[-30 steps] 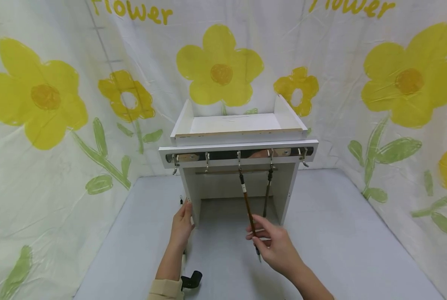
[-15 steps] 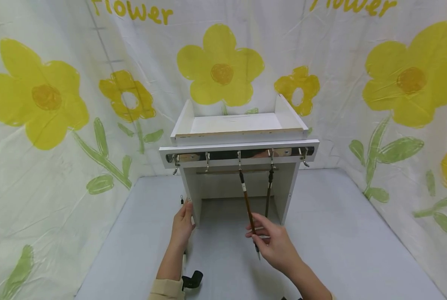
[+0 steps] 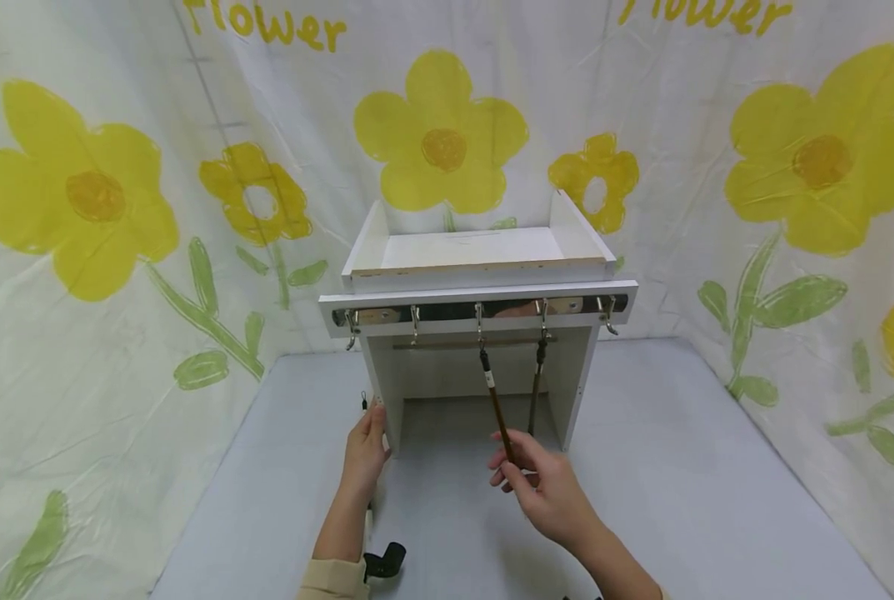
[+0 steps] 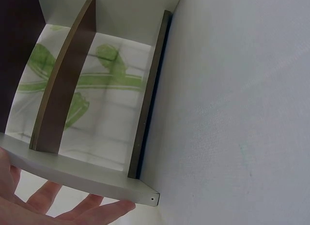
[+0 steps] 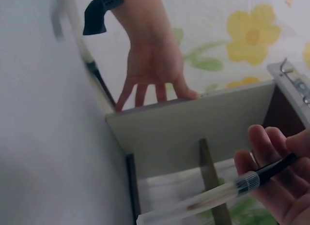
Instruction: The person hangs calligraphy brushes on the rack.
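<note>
A brown calligraphy brush (image 3: 496, 408) hangs by its top from the middle hook of a white hook rack (image 3: 382, 358), tilted. My right hand (image 3: 547, 483) pinches its lower part between thumb and fingers. A clear cap (image 5: 213, 198) covers the bristles in the right wrist view. A second brush (image 3: 538, 383) hangs from the hook to the right, behind my right hand. My left hand (image 3: 364, 450) rests on the rack's left side panel (image 4: 87, 174), fingers extended along its outer face; the thumb touches the front edge in the right wrist view.
Several metal hooks (image 3: 414, 321) line the rack's front bar, and a crossbar (image 3: 439, 344) runs behind. A thin item with a black-tipped loop (image 3: 364, 402) lies left of the rack, mostly hidden by my left arm. A flowered curtain (image 3: 641, 75) surrounds the pale table (image 3: 656, 467).
The held brush's lower tip, visible below my right hand before, is now hidden by the hand. The second brush sways slightly. My left hand stays on the panel.
</note>
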A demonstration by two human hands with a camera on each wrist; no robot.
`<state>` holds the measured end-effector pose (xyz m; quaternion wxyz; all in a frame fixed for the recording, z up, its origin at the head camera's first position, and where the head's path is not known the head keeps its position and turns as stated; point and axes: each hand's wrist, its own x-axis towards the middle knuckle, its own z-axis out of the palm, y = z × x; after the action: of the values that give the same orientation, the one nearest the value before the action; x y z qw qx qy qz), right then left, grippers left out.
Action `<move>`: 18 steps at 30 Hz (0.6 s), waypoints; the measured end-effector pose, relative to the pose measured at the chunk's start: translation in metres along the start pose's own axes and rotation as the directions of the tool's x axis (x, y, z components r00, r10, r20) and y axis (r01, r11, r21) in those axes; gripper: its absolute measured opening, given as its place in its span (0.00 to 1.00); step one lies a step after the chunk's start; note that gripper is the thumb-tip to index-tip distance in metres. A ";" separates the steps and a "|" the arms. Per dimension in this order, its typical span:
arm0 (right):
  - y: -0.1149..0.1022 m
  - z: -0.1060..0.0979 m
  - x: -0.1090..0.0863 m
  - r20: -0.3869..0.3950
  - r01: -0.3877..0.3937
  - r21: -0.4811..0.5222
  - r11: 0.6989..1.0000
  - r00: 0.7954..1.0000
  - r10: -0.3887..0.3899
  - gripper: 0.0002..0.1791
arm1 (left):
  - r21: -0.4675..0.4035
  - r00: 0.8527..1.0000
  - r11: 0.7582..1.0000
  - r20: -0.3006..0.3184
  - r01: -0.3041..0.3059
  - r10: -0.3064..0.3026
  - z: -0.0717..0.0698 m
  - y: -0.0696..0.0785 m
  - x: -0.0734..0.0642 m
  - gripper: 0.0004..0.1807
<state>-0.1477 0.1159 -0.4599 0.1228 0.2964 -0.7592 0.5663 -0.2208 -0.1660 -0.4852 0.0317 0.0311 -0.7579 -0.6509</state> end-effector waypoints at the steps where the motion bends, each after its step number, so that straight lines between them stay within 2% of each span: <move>1: 0.000 0.000 0.000 0.008 -0.009 0.008 1.000 1.000 0.009 0.19 | -0.002 1.000 1.000 0.002 0.003 -0.003 0.000 0.004 -0.002 0.32; 4: 0.002 0.000 0.001 0.028 -0.034 0.030 0.999 0.999 0.033 0.18 | -0.005 1.000 1.000 0.005 0.003 -0.003 0.000 0.008 -0.004 0.31; 12: 0.003 -0.001 0.003 0.069 -0.037 0.045 0.998 0.997 0.034 0.20 | 0.002 1.000 1.000 -0.014 -0.007 0.007 0.002 -0.019 0.010 0.36; 18: 0.005 -0.001 0.004 0.089 -0.074 0.051 0.996 0.994 0.070 0.20 | 0.000 1.000 1.000 -0.017 -0.011 0.011 0.001 -0.024 0.012 0.39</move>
<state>-0.1537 0.1165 -0.4617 0.0611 0.2964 -0.7583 0.5775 -0.2327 -0.1695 -0.5089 0.0418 0.0324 -0.7577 -0.6505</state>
